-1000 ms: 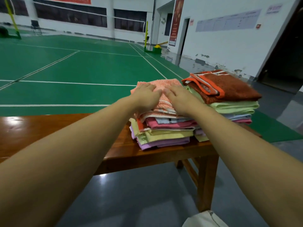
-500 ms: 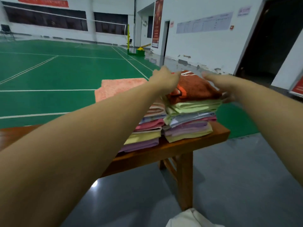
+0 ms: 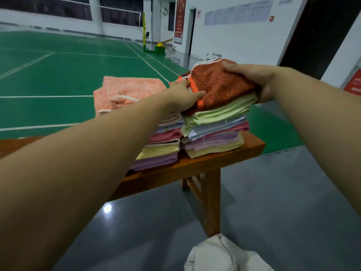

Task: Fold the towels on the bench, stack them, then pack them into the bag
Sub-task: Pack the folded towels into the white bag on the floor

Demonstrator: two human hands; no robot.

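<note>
Two stacks of folded towels stand side by side at the right end of the wooden bench [image 3: 218, 163]. The left stack [image 3: 164, 145] is topped by a peach towel [image 3: 129, 90]. A rust-brown towel with orange trim [image 3: 220, 85] tops the right stack [image 3: 214, 132]. My left hand [image 3: 181, 96] grips the brown towel's left edge, thumb on top. My right hand [image 3: 252, 79] grips its right side, thumb on top and fingers curled under. A white bag [image 3: 220, 255] lies on the floor at the bottom edge.
The bench ends just right of the stacks, with its leg [image 3: 213, 202] below. Grey floor surrounds it. Behind lies a green badminton court [image 3: 68, 75] with a net post [image 3: 144, 32], and a white wall with a dark doorway [image 3: 320, 34] on the right.
Both hands left the peach-topped left stack and moved right to the brown towel. They now grip its two sides. The view has swung right.
</note>
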